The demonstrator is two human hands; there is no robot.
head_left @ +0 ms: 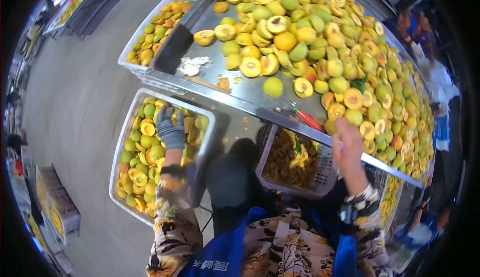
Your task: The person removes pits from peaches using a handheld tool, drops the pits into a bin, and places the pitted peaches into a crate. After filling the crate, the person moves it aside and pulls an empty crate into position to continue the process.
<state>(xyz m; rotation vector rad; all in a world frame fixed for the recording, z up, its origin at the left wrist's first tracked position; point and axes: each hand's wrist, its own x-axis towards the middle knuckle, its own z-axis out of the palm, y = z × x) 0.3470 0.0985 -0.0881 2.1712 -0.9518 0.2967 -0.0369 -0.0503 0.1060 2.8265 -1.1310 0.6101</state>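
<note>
My left hand (pixel 170 128), in a grey glove, is over the white crate (pixel 118 162) of halved fruit on the left, its fingers spread on the fruit. My bare right hand (pixel 348 144) is at the front edge of the metal table (pixel 210 59), beside the heap of halved yellow-green fruit (pixel 350 67). Its fingers are slightly blurred, and whether they hold anything is hidden. A red-handled tool (pixel 309 120) lies on the table to the left of that hand.
Below the table edge stands a basket (pixel 295 189) of brown pits and scraps. Another white crate (pixel 131 52) of fruit is at the upper left. White scraps (pixel 193 65) lie on the table. Co-workers are at the right, one in blue (pixel 422 232).
</note>
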